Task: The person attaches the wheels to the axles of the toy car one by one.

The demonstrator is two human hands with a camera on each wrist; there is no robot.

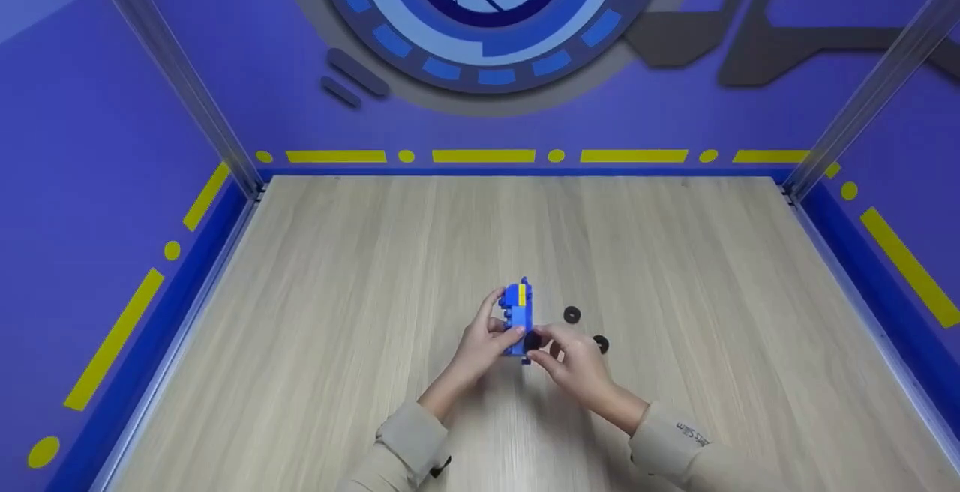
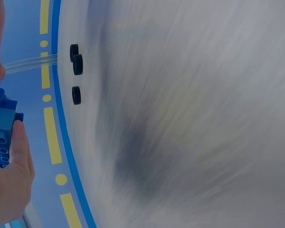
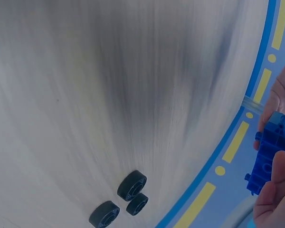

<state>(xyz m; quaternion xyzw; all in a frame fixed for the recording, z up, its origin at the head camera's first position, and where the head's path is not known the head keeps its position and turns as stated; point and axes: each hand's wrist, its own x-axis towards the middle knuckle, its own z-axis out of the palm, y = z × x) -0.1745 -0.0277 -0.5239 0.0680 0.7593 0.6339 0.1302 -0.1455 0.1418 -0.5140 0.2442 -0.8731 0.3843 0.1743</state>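
A blue toy vehicle built of bricks (image 1: 519, 318), with a yellow patch near its far end, is held up over the table. My left hand (image 1: 480, 342) grips it from the left, thumb on the near part and fingers behind. Against its right side, close to the near end, my right hand (image 1: 581, 364) pinches a black toy wheel (image 1: 533, 340) between thumb and fingers. The right wrist view shows the blue underside (image 3: 268, 156) with small pegs sticking out, both hands around it; the pinched wheel is hidden there. Brick studs face the left wrist camera.
Three loose black wheels lie on the wooden table to the right of the hands: one farther wheel (image 1: 572, 315), one nearer wheel (image 1: 601, 343), and a third wheel (image 3: 137, 204) close beside another. Blue walls with yellow markings (image 1: 484, 156) enclose the table's back and sides.
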